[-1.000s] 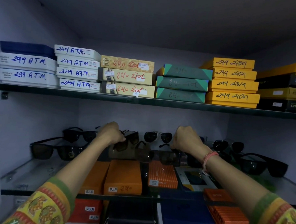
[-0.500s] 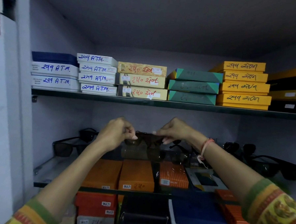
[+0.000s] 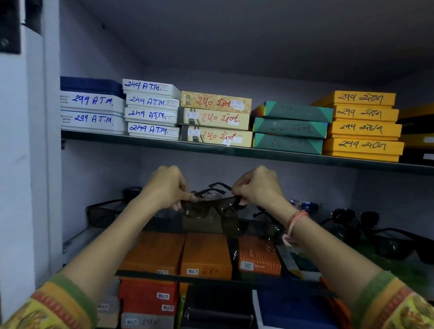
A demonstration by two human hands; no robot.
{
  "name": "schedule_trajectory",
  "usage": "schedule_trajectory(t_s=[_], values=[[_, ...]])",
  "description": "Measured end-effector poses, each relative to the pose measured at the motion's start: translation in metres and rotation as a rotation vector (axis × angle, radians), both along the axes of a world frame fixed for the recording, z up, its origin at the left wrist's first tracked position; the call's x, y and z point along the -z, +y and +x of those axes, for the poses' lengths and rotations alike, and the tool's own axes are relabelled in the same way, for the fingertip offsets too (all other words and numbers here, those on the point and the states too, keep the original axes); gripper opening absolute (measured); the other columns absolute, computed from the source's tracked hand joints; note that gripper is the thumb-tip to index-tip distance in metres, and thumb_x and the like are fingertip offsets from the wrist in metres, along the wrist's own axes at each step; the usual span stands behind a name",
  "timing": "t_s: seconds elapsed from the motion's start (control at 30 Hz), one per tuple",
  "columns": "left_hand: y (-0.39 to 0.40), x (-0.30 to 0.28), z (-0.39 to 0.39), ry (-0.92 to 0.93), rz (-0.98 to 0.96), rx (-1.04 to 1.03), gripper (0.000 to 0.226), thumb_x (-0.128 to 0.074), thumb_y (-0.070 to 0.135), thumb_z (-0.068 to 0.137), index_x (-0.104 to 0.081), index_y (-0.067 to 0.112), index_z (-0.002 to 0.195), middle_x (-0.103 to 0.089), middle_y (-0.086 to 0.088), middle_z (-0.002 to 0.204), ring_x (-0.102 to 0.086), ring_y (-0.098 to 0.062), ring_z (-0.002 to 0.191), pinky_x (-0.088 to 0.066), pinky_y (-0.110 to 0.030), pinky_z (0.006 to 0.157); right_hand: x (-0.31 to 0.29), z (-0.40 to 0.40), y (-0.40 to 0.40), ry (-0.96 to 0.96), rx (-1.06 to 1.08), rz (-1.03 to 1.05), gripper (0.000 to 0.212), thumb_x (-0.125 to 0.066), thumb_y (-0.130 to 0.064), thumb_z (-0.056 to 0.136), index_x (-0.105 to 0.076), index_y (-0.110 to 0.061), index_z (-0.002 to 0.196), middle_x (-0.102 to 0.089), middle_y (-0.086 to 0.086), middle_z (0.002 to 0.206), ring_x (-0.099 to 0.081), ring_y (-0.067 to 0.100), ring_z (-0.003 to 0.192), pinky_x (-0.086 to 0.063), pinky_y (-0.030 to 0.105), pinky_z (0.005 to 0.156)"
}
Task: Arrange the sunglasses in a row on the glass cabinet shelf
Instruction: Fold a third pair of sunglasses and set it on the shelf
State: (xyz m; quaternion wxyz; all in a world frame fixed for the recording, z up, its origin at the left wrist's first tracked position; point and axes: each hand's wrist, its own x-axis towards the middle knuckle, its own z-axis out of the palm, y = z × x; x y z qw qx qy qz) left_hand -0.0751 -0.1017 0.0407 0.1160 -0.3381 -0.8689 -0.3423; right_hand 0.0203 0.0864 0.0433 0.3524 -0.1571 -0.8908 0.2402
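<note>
occluded: sunglasses [image 3: 210, 208] temple ends under both hands | cropped: black boxes [image 3: 428, 140] right edge

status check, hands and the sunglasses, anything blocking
Left hand and right hand both gripping one brown-lensed pair, lifted above glass shelf. Other sunglasses crowd the shelf either side.

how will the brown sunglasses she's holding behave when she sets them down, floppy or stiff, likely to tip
The brown sunglasses look thin-framed, so probably light and fairly stiff across the front. Each hand, left hand and right hand, pinches one end, which suggests hinged arms that may swing. On the glass shelf they could slide easily.
</note>
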Motion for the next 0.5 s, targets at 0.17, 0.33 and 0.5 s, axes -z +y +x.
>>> schedule_trajectory(t_s=[0.17, 0.33, 0.5], values=[[-0.001, -0.004, -0.019, -0.026, -0.104, -0.198, 0.022, -0.079, 0.019, 0.079, -0.076, 0.001, 0.091, -0.077, -0.013, 0.078, -0.068, -0.017, 0.061, -0.062, -0.032, 0.077, 0.006, -0.015, -0.015, -0.11, 0.017, 0.097, 0.016, -0.076, -0.019, 0.073, -0.079, -0.009, 0.086, -0.076, 0.01, 0.088, -0.071, 0.024, 0.083, -0.061, 0.038, 0.076], [0.002, 0.004, -0.04, 0.007, -0.284, -0.299, 0.039, -0.083, 0.025, 0.072, -0.07, 0.003, 0.102, -0.071, -0.013, 0.103, -0.067, -0.028, 0.095, -0.059, -0.034, 0.08, 0.013, -0.034, -0.025, -0.213, 0.029, 0.11, 0.024, -0.079, -0.016, 0.069, -0.073, -0.002, 0.087, -0.072, 0.013, 0.093, -0.069, 0.03, 0.09, -0.06, 0.04, 0.078], [0.005, 0.015, -0.054, -0.066, -0.401, -0.258, 0.029, -0.084, 0.026, 0.07, -0.061, 0.01, 0.08, -0.057, -0.001, 0.072, -0.061, -0.02, 0.077, -0.048, -0.026, 0.052, 0.023, -0.047, -0.029, -0.321, 0.07, 0.121, 0.039, -0.082, -0.017, 0.066, -0.045, -0.012, 0.054, -0.053, 0.004, 0.063, -0.06, 0.024, 0.07, -0.047, 0.027, 0.057]])
